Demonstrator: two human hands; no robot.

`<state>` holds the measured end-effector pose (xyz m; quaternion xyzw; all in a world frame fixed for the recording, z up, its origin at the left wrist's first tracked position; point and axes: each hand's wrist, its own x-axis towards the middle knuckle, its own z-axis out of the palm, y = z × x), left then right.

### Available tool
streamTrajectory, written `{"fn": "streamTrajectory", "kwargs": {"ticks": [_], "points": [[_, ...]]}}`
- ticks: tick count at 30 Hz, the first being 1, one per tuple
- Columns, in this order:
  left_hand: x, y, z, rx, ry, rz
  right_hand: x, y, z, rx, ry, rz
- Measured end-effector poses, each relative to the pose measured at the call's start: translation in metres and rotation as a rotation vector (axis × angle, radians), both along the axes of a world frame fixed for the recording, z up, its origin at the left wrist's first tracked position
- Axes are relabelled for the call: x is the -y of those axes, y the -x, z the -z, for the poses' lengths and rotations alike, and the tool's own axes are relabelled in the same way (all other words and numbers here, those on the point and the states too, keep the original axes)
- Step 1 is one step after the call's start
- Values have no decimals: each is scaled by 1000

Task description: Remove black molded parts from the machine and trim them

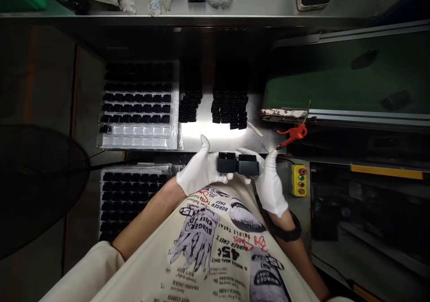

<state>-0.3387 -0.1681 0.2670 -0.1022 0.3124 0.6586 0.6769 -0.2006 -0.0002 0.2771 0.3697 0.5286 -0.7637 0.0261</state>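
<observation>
My left hand [203, 170], in a white glove, has a small black plastic housing [227, 164] resting in its fingers, with the thumb raised away from it. My right hand [271, 185], gloved as well, holds a second black plastic housing [248, 167] in its fingers, thumb also up. The two housings sit side by side, close together, in front of my shirt. Just beyond them on the steel bench [198, 136] stand a smaller group of black parts [190, 107] and a larger block of them [230, 107].
A clear tray [137, 142] of black parts lies left on the bench, its nearest rows mostly bare. Another filled tray [129, 199] sits lower. At right are a red air gun [294, 134], a green conveyor belt [336, 78] and a yellow button box [298, 180]. A shelf [255, 6] crosses above.
</observation>
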Motion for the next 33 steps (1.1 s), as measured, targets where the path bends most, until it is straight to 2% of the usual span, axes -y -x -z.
{"fn": "streamTrajectory", "kwargs": {"ticks": [5,10,15,23,28,33], "points": [[1,-5,1,-82,-92,12,1,-4,4,-28,-21,13],[-2,-9,1,-142,-82,10,0,-8,7,-59,-61,18],[-6,-12,-8,-196,-73,14,-2,-9,6,-64,-91,6],[-9,-15,-21,-392,-8,6,-4,-12,-1,-106,-253,-44],[-11,-16,-17,-325,-35,-24,-7,-8,-2,-93,-398,-133],[-12,-17,-17,-253,-13,-43,-6,-12,-4,-29,-281,-176]]}}
